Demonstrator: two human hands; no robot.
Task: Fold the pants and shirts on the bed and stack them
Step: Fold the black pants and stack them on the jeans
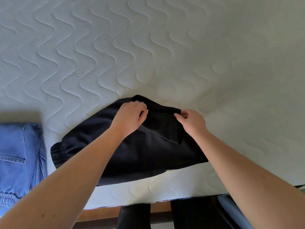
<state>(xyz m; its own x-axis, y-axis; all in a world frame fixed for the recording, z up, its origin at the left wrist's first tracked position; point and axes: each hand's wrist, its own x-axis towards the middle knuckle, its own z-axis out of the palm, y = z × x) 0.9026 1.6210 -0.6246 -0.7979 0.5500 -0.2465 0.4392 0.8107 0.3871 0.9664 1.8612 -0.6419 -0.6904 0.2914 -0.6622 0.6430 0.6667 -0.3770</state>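
Black pants (140, 154) lie folded on the white quilted bed (148, 55), their elastic waistband at the left. My left hand (130, 118) grips the cloth near the far edge, fingers curled into the fabric. My right hand (191, 121) pinches the far right corner of the folded layer between thumb and fingers. Folded blue jeans (18, 156) lie at the left edge of the bed, apart from the black pants.
The near edge of the mattress (148, 199) runs along the bottom, with a wooden floor and my dark-trousered legs (135, 217) below it. A grey object (231, 212) sits at the lower right beside the bed.
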